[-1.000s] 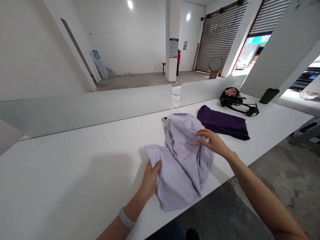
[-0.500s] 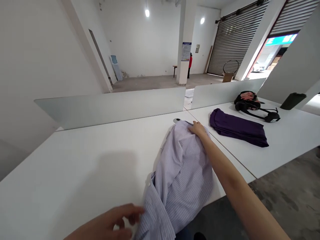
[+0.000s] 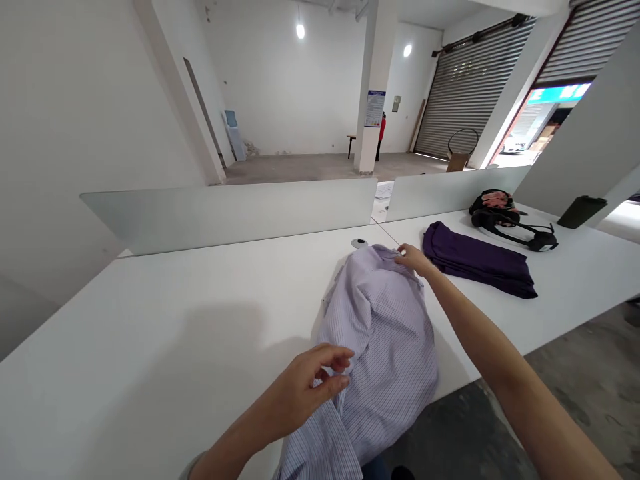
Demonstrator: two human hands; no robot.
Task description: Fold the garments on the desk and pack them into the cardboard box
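A striped, light purple-blue shirt (image 3: 395, 333) lies crumpled on the white table (image 3: 165, 320), its lower part hanging over the near edge. At the shirt's far right end, my right hand (image 3: 414, 259) pinches the fabric between thumb and fingers. My left hand (image 3: 313, 383) is over the shirt's left side with fingers curved and apart, holding nothing. Whether its fingertips touch the cloth I cannot tell.
Folded dark purple cloth (image 3: 477, 260) lies to the right, beyond the table seam. Behind it are a black headset-like strap (image 3: 515, 230), a black-and-pink item (image 3: 495, 200) and a dark green case (image 3: 581, 211). A frosted divider (image 3: 240, 213) runs along the back.
My left hand has moved right and up, from beside the shirt to over it. My right hand, still on the fabric, has shifted slightly right.
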